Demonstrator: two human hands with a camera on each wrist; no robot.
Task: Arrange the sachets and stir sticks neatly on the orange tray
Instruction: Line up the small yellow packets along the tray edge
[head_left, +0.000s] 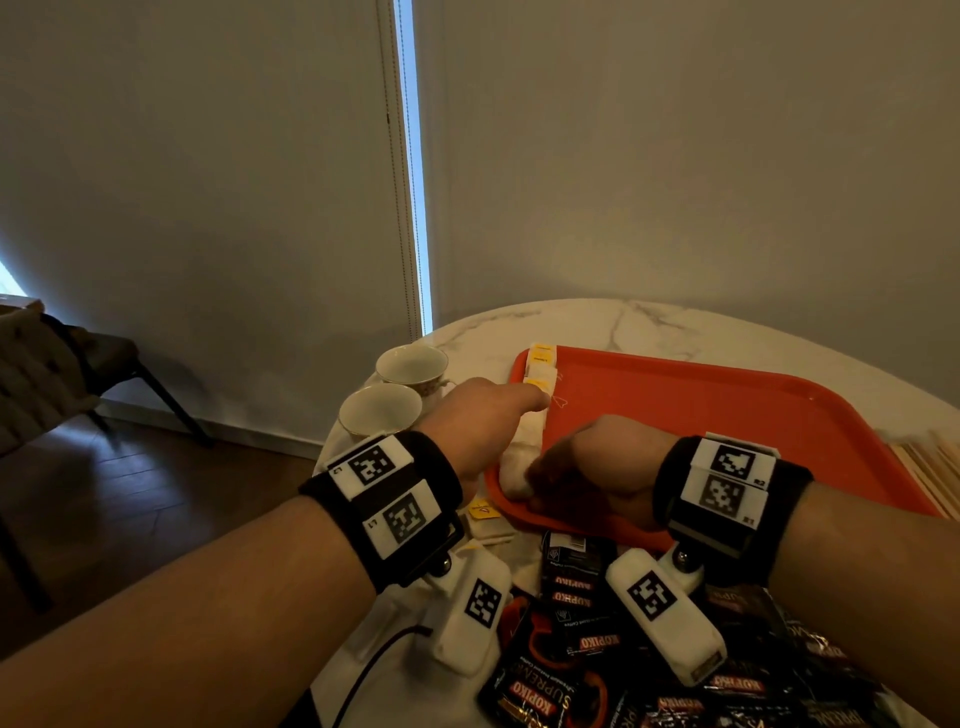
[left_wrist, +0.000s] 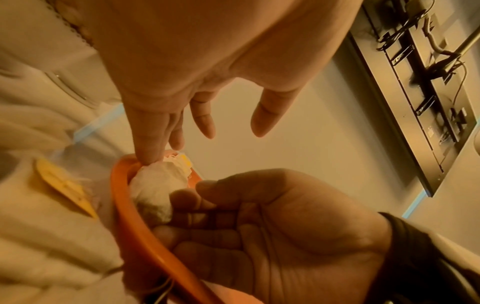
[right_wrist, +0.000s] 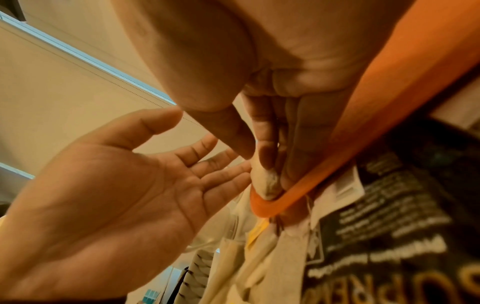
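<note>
Marble table: orange tray. Your left hand lies flat, fingers straight, tips touching the white tea bag; your right hand pinches its near end.

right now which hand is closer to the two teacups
Left. The left hand reaches past the teacups, right beside them. The right hand sits farther off, over the orange tray's near corner.
</note>
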